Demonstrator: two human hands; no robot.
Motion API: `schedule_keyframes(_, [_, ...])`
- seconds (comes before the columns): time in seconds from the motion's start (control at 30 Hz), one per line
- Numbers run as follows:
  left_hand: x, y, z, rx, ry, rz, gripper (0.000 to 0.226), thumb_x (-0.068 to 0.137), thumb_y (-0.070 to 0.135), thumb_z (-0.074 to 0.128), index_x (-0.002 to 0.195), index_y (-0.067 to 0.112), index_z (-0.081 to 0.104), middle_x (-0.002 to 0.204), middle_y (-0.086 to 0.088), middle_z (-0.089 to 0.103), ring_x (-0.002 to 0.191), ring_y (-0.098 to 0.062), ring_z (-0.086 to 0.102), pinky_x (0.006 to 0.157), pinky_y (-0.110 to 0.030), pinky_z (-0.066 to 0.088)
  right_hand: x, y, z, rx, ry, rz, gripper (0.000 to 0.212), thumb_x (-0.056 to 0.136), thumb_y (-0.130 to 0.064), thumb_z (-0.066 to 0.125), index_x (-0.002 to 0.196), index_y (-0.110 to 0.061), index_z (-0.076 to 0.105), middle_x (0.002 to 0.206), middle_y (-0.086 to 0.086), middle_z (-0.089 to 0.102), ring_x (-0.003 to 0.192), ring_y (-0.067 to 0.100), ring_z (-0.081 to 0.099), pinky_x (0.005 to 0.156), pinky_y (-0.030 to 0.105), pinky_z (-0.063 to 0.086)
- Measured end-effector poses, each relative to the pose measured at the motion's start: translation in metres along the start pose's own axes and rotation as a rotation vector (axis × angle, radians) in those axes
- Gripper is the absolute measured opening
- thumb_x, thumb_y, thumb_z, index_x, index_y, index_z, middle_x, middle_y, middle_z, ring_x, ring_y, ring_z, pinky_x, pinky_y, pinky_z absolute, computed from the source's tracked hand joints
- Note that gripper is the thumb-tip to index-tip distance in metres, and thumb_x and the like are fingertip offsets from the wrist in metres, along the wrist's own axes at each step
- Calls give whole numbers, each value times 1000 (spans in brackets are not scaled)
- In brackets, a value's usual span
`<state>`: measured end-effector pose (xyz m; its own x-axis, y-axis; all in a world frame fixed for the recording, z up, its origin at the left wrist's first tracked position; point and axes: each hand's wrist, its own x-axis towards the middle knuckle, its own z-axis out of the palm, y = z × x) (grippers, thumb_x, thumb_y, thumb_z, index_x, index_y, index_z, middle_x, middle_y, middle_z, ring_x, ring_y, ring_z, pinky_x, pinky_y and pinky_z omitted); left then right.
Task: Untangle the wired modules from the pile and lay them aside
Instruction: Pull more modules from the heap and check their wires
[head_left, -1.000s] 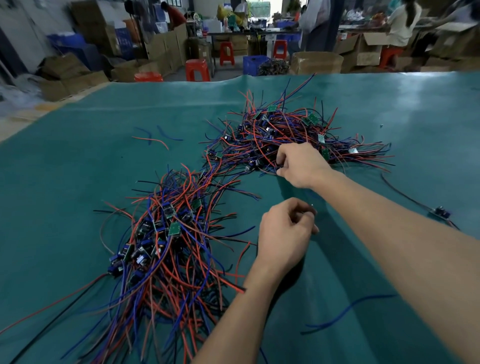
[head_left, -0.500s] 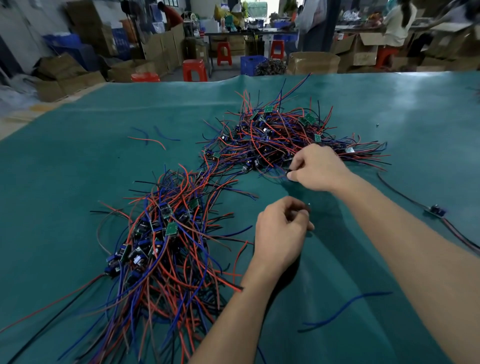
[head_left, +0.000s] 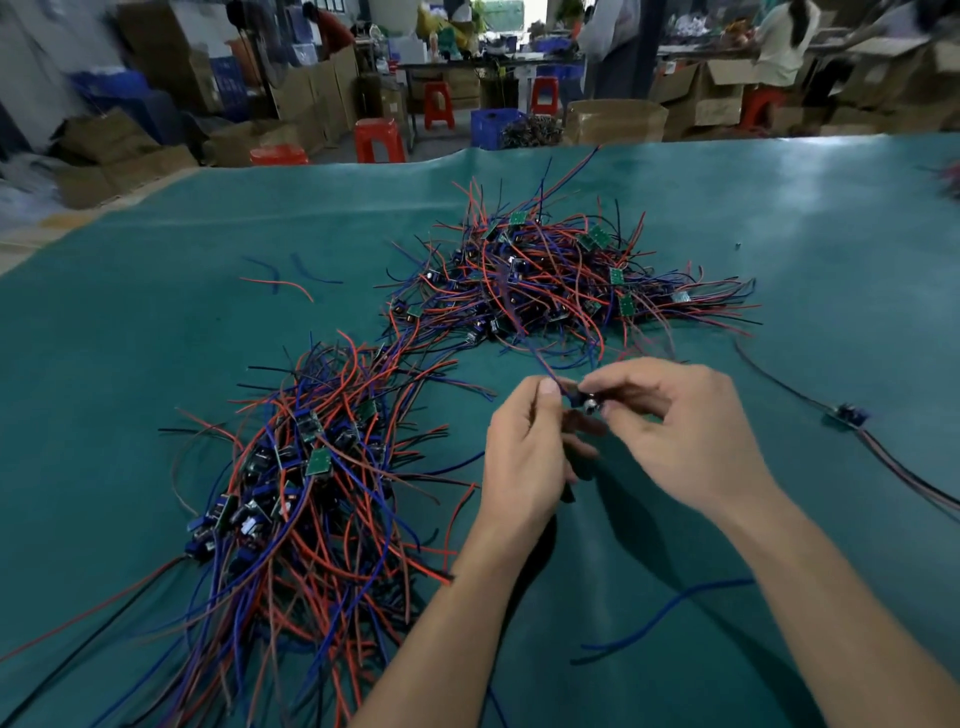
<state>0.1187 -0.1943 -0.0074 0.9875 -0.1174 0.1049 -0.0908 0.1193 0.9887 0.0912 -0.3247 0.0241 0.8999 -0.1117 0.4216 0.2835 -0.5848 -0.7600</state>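
A tangled pile of red, blue and black wired modules (head_left: 561, 280) lies at the far middle of the green table mat (head_left: 156, 322). A second heap of wired modules (head_left: 311, 467) spreads at the near left. Between my hands, above the mat, is a small dark module (head_left: 584, 404). My right hand (head_left: 685, 436) pinches it with thumb and fingers. My left hand (head_left: 524, 457) pinches its wire (head_left: 530, 343), which trails back into the far pile.
One separated module with long wires (head_left: 847, 415) lies at the right. Loose blue wire (head_left: 670, 608) lies near my right forearm; short loose wires (head_left: 280, 278) lie at far left. Beyond the table's far edge are cardboard boxes, red stools (head_left: 379, 139) and people.
My right hand drew back from the far pile toward me with a module and met my left hand, which rose slightly and took hold of the wire.
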Motion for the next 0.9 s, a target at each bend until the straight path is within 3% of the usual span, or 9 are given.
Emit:
schedule_keyframes(0.07, [0,2,0,-70,-10,-30,29,109,19,37,93,14,61,74,-3,64,50,-13,62,34,-19,37,0,0,1,20,65,-20,44,79,13,68,83,-30,78,91,-15,77,86,1,73,87,16,55])
schedule_keyframes(0.2, [0,2,-1,-82,-67,-54,25,103,7,39,95,17,60,76,0,74,55,-12,64,38,-18,39,3,3,0,54,127,69,37,80,6,68,81,-29,81,83,-16,78,85,2,73,84,21,55])
schedule_keyframes(0.33, [-1,2,-1,-87,-44,-54,39,109,35,36,86,13,59,71,-5,74,49,-12,62,35,-17,37,2,1,3,117,103,98,33,82,2,70,81,-28,82,81,-14,78,83,6,74,82,26,57])
schedule_keyframes(0.47, [1,7,-4,-114,-66,-121,68,94,71,35,85,12,66,78,-9,77,50,-14,62,36,-19,37,4,3,3,130,133,130,25,78,-8,66,78,-27,82,78,-13,77,79,7,73,80,30,57])
schedule_keyframes(0.5, [-1,7,-3,-91,-76,-102,61,93,68,43,85,13,68,80,-7,77,53,-13,63,37,-20,39,4,3,2,126,140,133,23,76,-13,64,77,-29,81,77,-13,77,78,7,73,79,30,57])
schedule_keyframes(0.57, [-4,6,-2,-48,-93,-41,36,94,44,62,87,10,70,80,-4,75,57,-8,62,44,-16,41,5,4,3,103,139,130,20,74,-21,63,75,-31,80,75,-15,76,77,6,72,77,29,56])
schedule_keyframes(0.67, [-4,5,-1,-39,-67,-6,12,95,14,67,87,6,69,75,-2,73,55,-5,60,46,-12,40,6,8,4,144,118,138,19,76,-19,67,79,-32,81,79,-14,77,80,6,73,80,29,57])
schedule_keyframes(0.77, [-3,6,-1,-78,-10,-39,13,93,8,66,84,18,67,77,-3,73,54,-7,60,42,-15,39,5,13,7,240,180,117,29,83,-5,75,87,-33,82,87,-12,79,85,8,76,85,31,58])
schedule_keyframes(0.9, [-2,6,-1,-117,47,-62,12,86,4,65,85,15,68,74,-6,71,52,-7,59,40,-16,38,3,13,17,507,225,191,31,79,7,79,81,-24,83,85,2,80,81,15,75,79,24,57])
